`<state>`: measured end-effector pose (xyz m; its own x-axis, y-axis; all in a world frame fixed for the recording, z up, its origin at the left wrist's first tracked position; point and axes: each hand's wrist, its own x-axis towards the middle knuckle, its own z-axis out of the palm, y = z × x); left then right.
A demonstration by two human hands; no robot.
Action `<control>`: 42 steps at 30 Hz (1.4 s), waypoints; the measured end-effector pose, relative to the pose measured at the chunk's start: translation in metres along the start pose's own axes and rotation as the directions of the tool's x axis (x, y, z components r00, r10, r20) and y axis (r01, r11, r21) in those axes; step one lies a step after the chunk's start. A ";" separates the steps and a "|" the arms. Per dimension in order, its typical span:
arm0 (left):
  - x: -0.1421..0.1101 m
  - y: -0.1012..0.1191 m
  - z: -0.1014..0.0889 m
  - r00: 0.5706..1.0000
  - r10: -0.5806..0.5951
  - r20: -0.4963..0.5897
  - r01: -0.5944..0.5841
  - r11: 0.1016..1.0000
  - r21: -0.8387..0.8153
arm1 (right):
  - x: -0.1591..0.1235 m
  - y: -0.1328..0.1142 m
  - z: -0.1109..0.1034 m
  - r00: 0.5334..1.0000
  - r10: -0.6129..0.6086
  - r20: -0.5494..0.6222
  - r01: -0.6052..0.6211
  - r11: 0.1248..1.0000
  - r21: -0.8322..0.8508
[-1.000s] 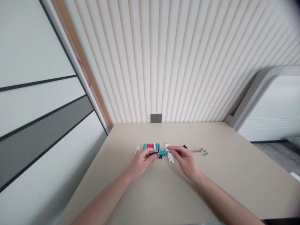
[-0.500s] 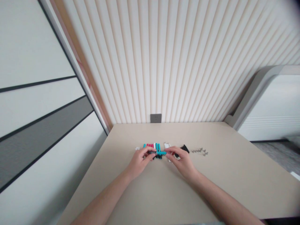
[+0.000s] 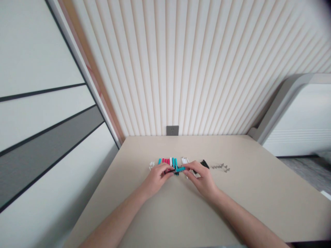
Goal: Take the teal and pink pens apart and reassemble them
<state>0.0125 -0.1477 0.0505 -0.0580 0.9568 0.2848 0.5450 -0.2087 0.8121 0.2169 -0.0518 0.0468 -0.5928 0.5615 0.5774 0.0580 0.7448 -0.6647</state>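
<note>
My left hand (image 3: pixel 157 178) is closed around a dark pen barrel (image 3: pixel 170 171), pinched between thumb and fingers. A teal pen cap or tube (image 3: pixel 180 169) is pinched at its right end by my right hand (image 3: pixel 201 176). The two pieces meet end to end between my hands, above the table; whether they are joined I cannot tell. Just behind them lies a row of pen parts: red tubes (image 3: pixel 166 161), a white one (image 3: pixel 171 161) and teal ones (image 3: pixel 174 162). My fingers partly cover the row.
On the beige table (image 3: pixel 165 213), small white pieces (image 3: pixel 152 164) lie to the left. White sticks (image 3: pixel 184 160), black tubes (image 3: pixel 204 164) and small grey metal-looking pieces (image 3: pixel 220 167) lie to the right. A ribbed wall with a dark socket (image 3: pixel 172 130) stands behind.
The teal piece has tilted slightly, its right end now higher, and the left hand has shifted a little to the right. Both hands keep their grip.
</note>
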 end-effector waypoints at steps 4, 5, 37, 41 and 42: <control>-0.001 0.000 -0.003 0.985 -0.168 -0.044 0.145 0.937 -0.317 | 0.004 0.003 -0.009 0.997 0.077 -0.014 -0.079 0.977 -0.200; -0.001 0.001 -0.004 0.981 -0.185 -0.057 0.154 0.924 -0.350 | 0.005 0.004 -0.013 0.995 0.101 0.010 -0.094 0.952 -0.293; 0.000 -0.008 -0.012 0.984 0.180 0.007 -0.172 0.924 0.341 | 0.003 -0.003 -0.016 0.910 0.343 0.233 0.020 0.525 -0.851; 0.000 -0.007 -0.012 0.985 0.172 -0.003 -0.161 0.929 0.334 | 0.004 -0.003 -0.017 0.909 0.344 0.236 0.023 0.523 -0.852; 0.000 -0.007 -0.013 0.985 0.170 -0.002 -0.160 0.928 0.336 | 0.004 -0.003 -0.017 0.910 0.341 0.237 0.026 0.522 -0.852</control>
<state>-0.0019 -0.1484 0.0513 0.0340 0.9070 0.4197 0.7963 -0.2783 0.5370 0.2281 -0.0460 0.0587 -0.7099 0.6792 0.1861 0.6993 0.7111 0.0721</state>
